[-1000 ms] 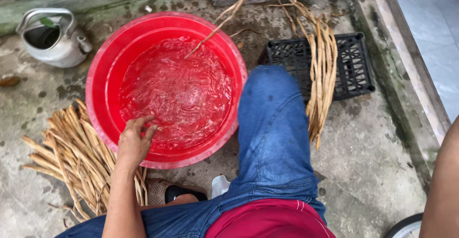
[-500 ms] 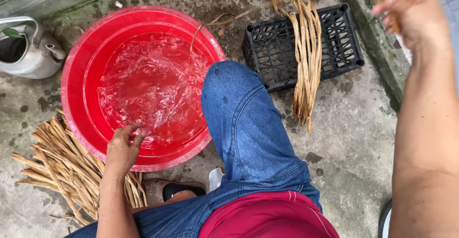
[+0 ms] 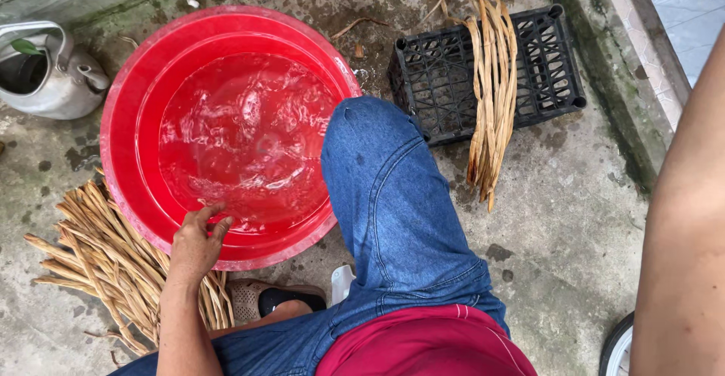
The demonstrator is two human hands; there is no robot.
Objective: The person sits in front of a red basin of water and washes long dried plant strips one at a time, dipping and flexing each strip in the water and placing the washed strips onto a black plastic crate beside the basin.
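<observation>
Since the earlier frame, the right hand has left the picture; only its forearm (image 3: 683, 217) fills the right edge, so its grip cannot be told. From the head camera, the left hand (image 3: 195, 244) rests on the near rim of the red basin (image 3: 124, 119), fingers loosely spread over the edge toward the rippling water, gripping nothing. Dried stalks (image 3: 98, 266) lie heaped on the concrete just left of that hand. More strips (image 3: 491, 97) drape across a black crate (image 3: 547, 74). A metal kettle (image 3: 57, 81) stands at far left.

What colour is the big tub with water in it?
The tub is bright red, seen best in the head view; the left hand rests on its rim.
</observation>
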